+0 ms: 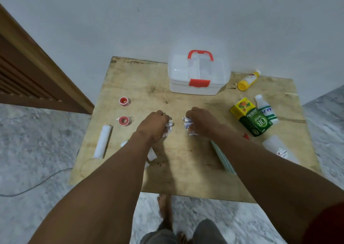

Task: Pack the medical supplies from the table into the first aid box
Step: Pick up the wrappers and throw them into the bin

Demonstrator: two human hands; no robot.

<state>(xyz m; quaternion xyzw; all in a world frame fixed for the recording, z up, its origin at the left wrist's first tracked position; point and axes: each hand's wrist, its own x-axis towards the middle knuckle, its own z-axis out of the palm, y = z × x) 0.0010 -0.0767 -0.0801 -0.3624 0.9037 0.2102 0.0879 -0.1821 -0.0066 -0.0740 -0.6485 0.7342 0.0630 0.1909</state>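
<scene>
Both forearms are reaching out, the left hand point(155, 122) and right hand point(202, 121) each closing fingers around small foil packets point(188, 125) on the surface point(186, 160), gathering them before the still-latched first aid box point(197, 76) is opened.

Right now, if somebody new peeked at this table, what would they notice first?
Probably the two bare arms reaching to the middle of the wooden table, the left hand and right hand each closed on crinkly silver foil packets. Next, the white plastic first aid box with the red handle and latch, lid shut, at the table's far edge by the wall. The bright yellow bottle lies on its side to the box's right.
</scene>
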